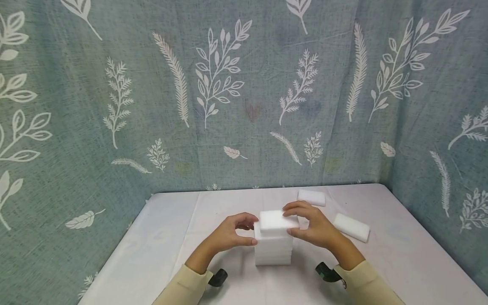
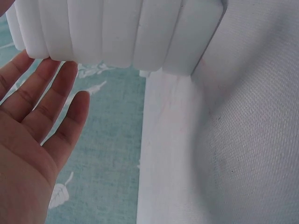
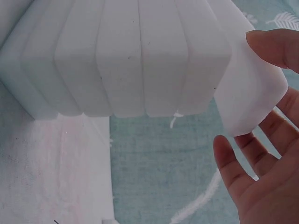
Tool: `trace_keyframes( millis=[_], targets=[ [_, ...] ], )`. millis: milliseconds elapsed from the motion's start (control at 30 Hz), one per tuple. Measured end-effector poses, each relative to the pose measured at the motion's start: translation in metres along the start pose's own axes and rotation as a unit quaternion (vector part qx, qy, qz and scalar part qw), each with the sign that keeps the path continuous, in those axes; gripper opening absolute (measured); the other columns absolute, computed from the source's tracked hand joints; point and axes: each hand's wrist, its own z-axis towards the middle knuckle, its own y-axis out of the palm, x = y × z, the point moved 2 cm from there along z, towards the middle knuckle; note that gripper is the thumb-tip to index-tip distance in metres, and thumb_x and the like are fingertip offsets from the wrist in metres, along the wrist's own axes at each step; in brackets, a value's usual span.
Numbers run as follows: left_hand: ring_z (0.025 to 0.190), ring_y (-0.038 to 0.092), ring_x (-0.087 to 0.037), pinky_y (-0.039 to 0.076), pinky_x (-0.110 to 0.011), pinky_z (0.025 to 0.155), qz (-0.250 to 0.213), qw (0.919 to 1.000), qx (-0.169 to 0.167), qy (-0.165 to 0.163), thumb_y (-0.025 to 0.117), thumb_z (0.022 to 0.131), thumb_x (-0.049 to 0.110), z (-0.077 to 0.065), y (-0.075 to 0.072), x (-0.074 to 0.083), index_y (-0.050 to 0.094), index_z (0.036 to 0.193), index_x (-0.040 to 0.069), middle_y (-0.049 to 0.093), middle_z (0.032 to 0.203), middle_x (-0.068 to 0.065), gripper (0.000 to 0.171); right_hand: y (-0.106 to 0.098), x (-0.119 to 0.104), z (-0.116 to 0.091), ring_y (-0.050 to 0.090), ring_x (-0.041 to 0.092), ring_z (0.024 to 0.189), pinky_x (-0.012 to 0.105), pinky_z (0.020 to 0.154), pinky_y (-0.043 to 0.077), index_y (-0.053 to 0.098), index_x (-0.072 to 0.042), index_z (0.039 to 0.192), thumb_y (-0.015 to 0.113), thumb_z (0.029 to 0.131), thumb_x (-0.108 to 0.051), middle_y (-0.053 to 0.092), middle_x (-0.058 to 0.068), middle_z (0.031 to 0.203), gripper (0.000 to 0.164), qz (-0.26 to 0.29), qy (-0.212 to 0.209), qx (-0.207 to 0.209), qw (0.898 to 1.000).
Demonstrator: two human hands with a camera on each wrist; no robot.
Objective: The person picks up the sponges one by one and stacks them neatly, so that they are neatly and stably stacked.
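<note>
Several white sponge blocks lie flat on one another in a stack [image 1: 273,250] on the table. My right hand [image 1: 313,224] holds the top sponge [image 1: 272,221] at its right end, thumb on the near side and fingers over the far side. That sponge sits slightly askew on the stack in the right wrist view, jutting past the sponge below. My left hand [image 1: 233,231] is at the upper left of the stack, thumb by the near corner. In the left wrist view, its fairly straight fingertips [image 2: 69,70] rest right at the stack's edge.
Two loose white sponges lie on the table beyond my right hand: one [image 1: 311,198] near the back edge, one [image 1: 351,227] to the right. A white cloth covers the table [image 1: 171,237]. Leaf-patterned green-blue curtains [image 1: 244,169] hang behind it and on both sides.
</note>
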Motion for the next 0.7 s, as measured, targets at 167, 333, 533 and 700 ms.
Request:
trace_keyframes(
  millis=[167,333,533,700],
  targets=[
    [0.104,0.06,-0.023,0.046,-0.045,0.095,0.009,0.9999,0.006,-0.003,0.085,0.076,0.024,0.003,0.0,-0.015,0.062,0.123,0.014,0.065,0.111,0.003,0.053,0.002,-0.002,0.0,0.051,0.016,0.119,0.041,0.095,0.047,0.069,-0.021,0.112,0.081,0.078,-0.012,0.058,-0.009,0.125,0.038,0.016,-0.004,0.0,1.0],
    [0.103,0.061,-0.014,0.048,-0.036,0.094,0.03,0.9995,0.007,0.01,0.084,0.076,0.032,0.003,-0.001,-0.017,0.062,0.123,0.017,0.065,0.11,0.008,0.054,0.007,-0.002,0.001,0.052,0.017,0.119,0.039,0.096,0.046,0.069,-0.02,0.113,0.082,0.079,-0.015,0.058,-0.006,0.126,0.037,0.022,-0.017,-0.003,1.0],
    [0.102,0.061,-0.012,0.048,-0.034,0.093,0.034,0.9993,0.009,0.012,0.084,0.075,0.034,0.004,-0.001,-0.016,0.062,0.121,0.017,0.065,0.109,0.009,0.054,0.01,-0.004,0.001,0.052,0.017,0.119,0.04,0.095,0.047,0.068,-0.02,0.113,0.082,0.079,-0.018,0.059,-0.004,0.125,0.037,0.025,-0.022,-0.007,0.999],
    [0.103,0.061,-0.013,0.048,-0.035,0.094,0.031,0.9994,0.012,0.012,0.084,0.075,0.034,0.004,-0.001,-0.017,0.062,0.122,0.017,0.065,0.11,0.01,0.055,0.01,-0.004,0.001,0.052,0.017,0.118,0.04,0.095,0.047,0.068,-0.019,0.113,0.083,0.078,-0.016,0.06,-0.003,0.125,0.037,0.021,-0.025,-0.004,0.999]
  ],
)
